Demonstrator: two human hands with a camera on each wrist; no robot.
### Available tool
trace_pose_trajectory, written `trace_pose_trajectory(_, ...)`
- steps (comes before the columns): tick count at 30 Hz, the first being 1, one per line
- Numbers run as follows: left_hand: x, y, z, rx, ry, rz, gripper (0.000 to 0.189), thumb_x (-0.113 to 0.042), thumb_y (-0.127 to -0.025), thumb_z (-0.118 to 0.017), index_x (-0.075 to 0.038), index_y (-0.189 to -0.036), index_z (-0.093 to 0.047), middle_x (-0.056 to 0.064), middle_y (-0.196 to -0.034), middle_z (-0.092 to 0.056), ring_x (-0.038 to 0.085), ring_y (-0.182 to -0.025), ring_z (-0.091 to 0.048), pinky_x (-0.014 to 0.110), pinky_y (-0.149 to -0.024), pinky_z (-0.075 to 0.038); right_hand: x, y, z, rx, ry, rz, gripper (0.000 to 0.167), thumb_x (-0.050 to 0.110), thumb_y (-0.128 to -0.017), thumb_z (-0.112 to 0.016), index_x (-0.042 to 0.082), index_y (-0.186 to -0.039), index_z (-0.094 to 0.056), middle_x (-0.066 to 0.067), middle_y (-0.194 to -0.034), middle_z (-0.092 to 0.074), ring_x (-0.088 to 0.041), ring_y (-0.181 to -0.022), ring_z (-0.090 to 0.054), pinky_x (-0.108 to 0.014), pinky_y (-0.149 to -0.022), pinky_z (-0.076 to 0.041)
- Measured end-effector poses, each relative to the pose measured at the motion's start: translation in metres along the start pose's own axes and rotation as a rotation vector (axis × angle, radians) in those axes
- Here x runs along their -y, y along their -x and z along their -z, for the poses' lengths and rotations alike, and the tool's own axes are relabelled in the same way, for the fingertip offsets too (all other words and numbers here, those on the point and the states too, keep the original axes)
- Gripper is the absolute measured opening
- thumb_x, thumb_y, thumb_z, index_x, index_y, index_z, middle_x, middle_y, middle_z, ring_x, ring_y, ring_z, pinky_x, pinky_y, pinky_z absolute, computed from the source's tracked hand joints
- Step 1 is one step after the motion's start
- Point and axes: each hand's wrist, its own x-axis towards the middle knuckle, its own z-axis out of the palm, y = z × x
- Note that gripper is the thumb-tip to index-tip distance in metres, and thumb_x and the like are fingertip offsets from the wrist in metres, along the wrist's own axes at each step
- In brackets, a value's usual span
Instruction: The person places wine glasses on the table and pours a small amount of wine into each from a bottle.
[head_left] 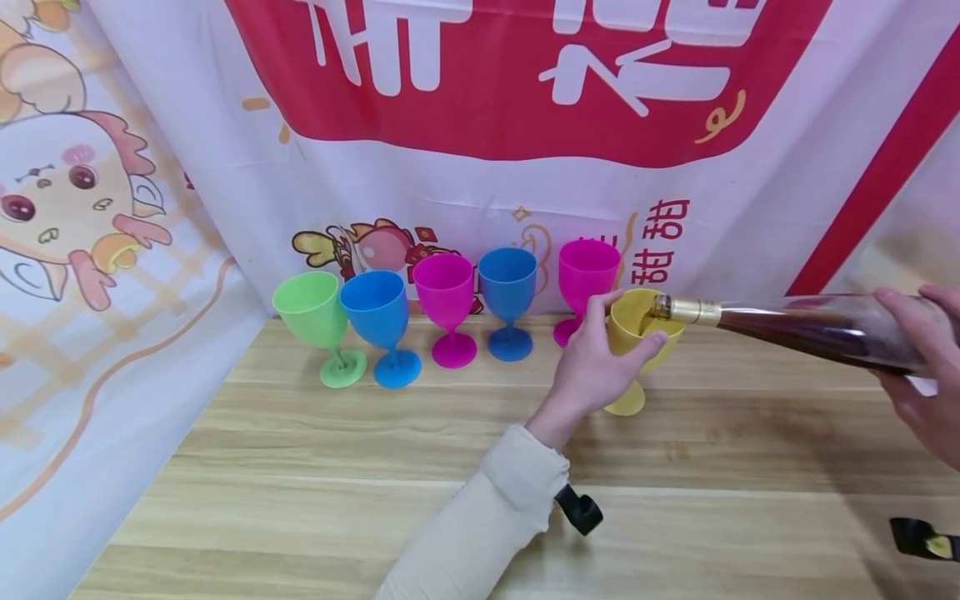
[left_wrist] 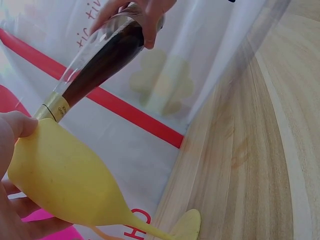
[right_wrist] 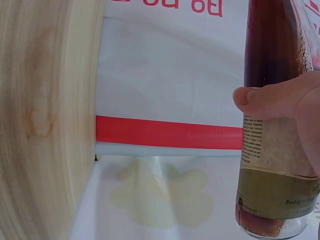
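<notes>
Holding yellow goblet (left_wrist: 75, 172) in front of pink goblet (head_left: 587, 271) with left hand (head_left: 596, 358); gripping tilted bottle (head_left: 810, 329) with right hand (head_left: 932, 417). Could spill onto table (head_left: 300, 500) if tipped too steeply; could topple goblet if leaning neck (head_left: 693, 312) on it.

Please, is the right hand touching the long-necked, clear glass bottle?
Touching: in the right wrist view, the right hand grips the bottle, its thumb lying across it.
</notes>
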Motion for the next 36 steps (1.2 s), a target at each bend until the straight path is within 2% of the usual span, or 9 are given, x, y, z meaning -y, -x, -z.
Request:
trace_pose_trajectory(20,0.0005,0.0006,-0.0006,0.0,-0.004,-0.009,0.074,-0.061,-0.094,-0.072,-0.04,-0.156,-0.036,-0.004,-0.146,-0.062,0.014,-0.124,-0.061,0.042,-0.103,-0.056,-0.0005,-0.0012,-0.0017,-0.016,-0.028,-0.002,0.086,0.073,-0.104,-0.016,0.015,-0.16,-0.045,-0.04,-0.155,-0.04,-0.06,-0.141,-0.038,-0.047,-0.135,-0.022)
trace_pose_trajectory(28,-0.002,-0.0007,-0.005,0.008,0.013,-0.009,0.073,-0.06,-0.094,-0.072,-0.042,-0.155,-0.036,-0.005,-0.148,-0.061,0.014,-0.128,-0.059,0.045,-0.106,-0.056,-0.0034,0.0017,0.0042,0.015,0.015,-0.014,0.088,0.073,-0.103,-0.011,0.017,-0.163,-0.041,-0.038,-0.158,-0.038,-0.057,-0.144,-0.037,-0.048,-0.135,-0.023)
trace_pose_trajectory(32,-0.0019,-0.0001,-0.004,0.013,0.019,-0.005,0.074,-0.061,-0.093,-0.073,-0.043,-0.155,-0.036,-0.005,-0.149,-0.061,0.016,-0.129,-0.06,0.046,-0.106,-0.056,-0.0027,0.0026,0.0015,-0.007,-0.004,-0.021,0.088,0.074,-0.103,-0.014,0.015,-0.16,-0.045,-0.039,-0.153,-0.041,-0.057,-0.14,-0.039,-0.043,-0.135,-0.023)
trace_pose_trajectory(36,-0.0003,0.0007,-0.0006,0.003,0.023,0.001,0.076,-0.06,-0.093,-0.074,-0.042,-0.156,-0.036,-0.004,-0.148,-0.062,0.017,-0.127,-0.061,0.047,-0.105,-0.055,-0.0019,0.0017,-0.005,-0.046,-0.059,-0.016,0.09,0.079,-0.102,-0.025,0.013,-0.155,-0.053,-0.041,-0.145,-0.045,-0.06,-0.131,-0.041,-0.031,-0.133,-0.022)
